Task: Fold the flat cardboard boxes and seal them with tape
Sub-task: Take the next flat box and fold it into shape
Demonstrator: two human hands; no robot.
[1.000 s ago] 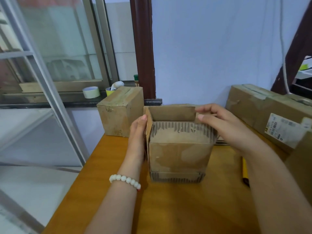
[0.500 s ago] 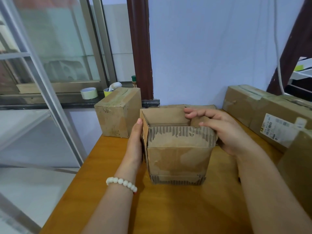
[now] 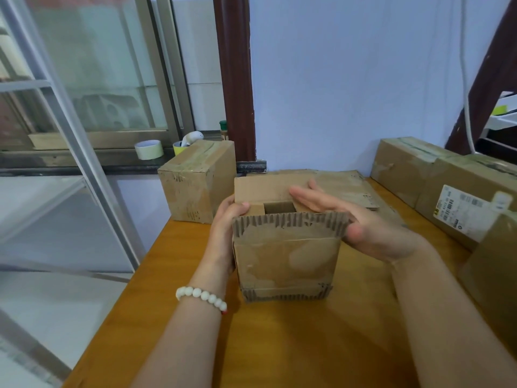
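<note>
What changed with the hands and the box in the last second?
The right hand let go of the cardboard box, flattened, and presses the right flap inward. The left hand hooked its thumb over the left flap, folding it in. The box and the sealed box behind stayed put.

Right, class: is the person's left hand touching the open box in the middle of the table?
Touching. The head view shows the left hand against the left wall of the open box, its thumb hooked over onto the folded-in flap.
</note>
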